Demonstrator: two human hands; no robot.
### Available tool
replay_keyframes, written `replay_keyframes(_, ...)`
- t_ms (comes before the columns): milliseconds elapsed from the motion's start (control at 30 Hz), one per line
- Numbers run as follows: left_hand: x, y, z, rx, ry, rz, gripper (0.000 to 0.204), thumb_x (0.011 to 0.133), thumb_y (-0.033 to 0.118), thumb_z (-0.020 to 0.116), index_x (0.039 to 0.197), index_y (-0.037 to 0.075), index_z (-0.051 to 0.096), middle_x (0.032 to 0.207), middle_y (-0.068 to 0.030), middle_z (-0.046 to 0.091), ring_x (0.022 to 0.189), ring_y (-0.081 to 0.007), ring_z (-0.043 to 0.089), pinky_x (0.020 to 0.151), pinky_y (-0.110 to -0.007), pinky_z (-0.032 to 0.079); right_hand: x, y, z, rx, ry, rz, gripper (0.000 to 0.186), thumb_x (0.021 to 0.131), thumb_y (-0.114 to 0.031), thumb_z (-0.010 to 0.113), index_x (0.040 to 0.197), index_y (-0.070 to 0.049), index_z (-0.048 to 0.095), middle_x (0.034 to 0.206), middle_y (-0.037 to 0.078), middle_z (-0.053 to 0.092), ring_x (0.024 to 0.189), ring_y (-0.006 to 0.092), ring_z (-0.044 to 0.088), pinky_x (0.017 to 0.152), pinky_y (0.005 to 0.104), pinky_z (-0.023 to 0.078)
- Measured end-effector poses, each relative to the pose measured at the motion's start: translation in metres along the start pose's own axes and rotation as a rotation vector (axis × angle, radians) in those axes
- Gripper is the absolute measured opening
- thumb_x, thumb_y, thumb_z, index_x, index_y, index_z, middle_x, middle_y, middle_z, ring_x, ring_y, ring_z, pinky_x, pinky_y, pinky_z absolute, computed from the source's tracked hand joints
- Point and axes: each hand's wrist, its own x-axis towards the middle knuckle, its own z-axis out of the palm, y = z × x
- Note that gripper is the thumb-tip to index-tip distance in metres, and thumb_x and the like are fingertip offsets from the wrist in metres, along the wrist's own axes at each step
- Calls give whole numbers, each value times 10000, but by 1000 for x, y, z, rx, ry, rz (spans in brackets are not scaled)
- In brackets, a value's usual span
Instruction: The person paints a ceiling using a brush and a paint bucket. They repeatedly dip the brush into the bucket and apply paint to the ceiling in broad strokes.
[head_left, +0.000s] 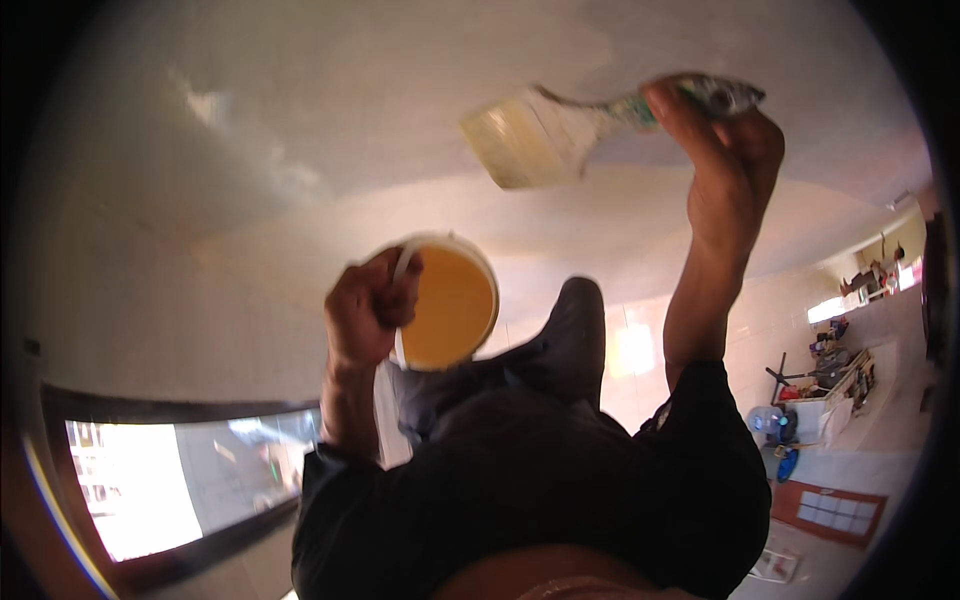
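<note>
Pale, faintly glossy surfaces (350,90) surround the person; where wall turns to floor is hard to make out. Fingers of the right hand (735,160) are clamped round the smeared, greenish handle of a wide, flat paintbrush (525,140), held out ahead of the body with its yellowish bristles pointing left. Whether the tip touches anything cannot be told. It should be light, rigid along the handle and soft at the bristles, perhaps slippery where wet; mid-handle looks the surest hold. Fingers of the left hand (362,305) are curled tight on the thin white handle (403,265) of a round, pale-rimmed bucket (495,290), orange-yellow inside, nearer the body. That is probably the heavier load, liable to swing, best carried by its handle. Its depth of fill is unclear, and the hand covers part of its rim. Farther out, left, is a dark-framed window (200,470), its view washed out; right, a clear bluish jug (765,420) by blurred clutter (832,370) and a reddish-brown door (790,500).
</note>
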Motion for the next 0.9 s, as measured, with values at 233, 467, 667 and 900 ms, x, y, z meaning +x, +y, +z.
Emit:
replay_keyframes(233,0,13,13,137,-39,-20,468,844,320,397,1053,-72,543,642,54,320,506,-47,233,449,-209,188,-84,41,25,-170,-271,222,93,796,-40,731,878,3,723,789,62,715,704,109,647,664,240,488)
replay_keyframes(467,-4,20,14,302,12,-9,468,848,319,390,1017,-81,564,666,40,342,545,-52,254,459,-200,189,-132,72,76,-258,-630,192,99,741,-118,778,813,-68,732,824,80,712,779,228,663,730,328,515)
replay_keyframes(667,1,22,17,224,-37,-137,471,839,319,374,986,-77,582,669,33,373,552,-53,263,461,-202,193,-145,95,95,-485,-841,30,151,788,-238,729,782,-88,713,837,97,653,786,300,600,726,395,490)
replay_keyframes(900,3,16,20,203,-86,-179,469,843,317,378,997,-71,592,672,39,376,567,-52,277,465,-194,190,-152,103,97,-679,-991,125,189,801,-258,702,773,-71,706,806,116,617,816,298,588,747,391,485)
